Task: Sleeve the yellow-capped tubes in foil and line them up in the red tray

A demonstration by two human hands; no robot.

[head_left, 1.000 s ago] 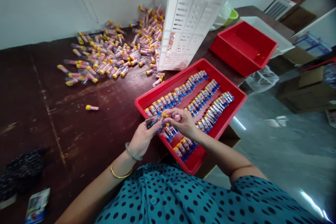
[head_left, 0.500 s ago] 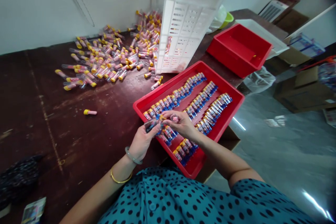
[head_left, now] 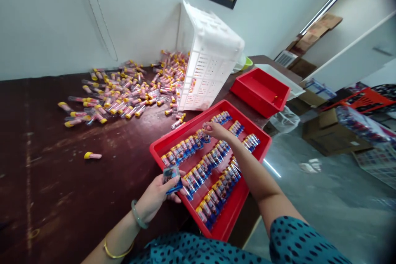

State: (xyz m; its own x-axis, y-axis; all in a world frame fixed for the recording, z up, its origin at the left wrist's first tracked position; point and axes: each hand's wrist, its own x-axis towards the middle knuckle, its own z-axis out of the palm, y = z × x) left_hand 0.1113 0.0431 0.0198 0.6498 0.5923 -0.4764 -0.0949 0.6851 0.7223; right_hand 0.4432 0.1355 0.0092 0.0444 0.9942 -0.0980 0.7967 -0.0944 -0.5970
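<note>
L hand point(head_left: 156, 198) clamped on thin stack of glossy blue cards point(head_left: 171, 174), at near rim of red plastic tray point(head_left: 173, 133). R hand point(head_left: 218, 131) fingertips pinched together on small clear tube point(head_left: 206, 126), over tray's far row. Yellow-capped tubes point(head_left: 123, 95) heaped on dark, worn tabletop point(head_left: 62, 181).

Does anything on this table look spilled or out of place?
Yes. The white crate lies tipped on its side, and yellow-capped tubes are scattered in a loose heap beside it. One stray tube lies alone, apart from the heap. The packed tubes in the red tray lie in tidy rows.
</note>
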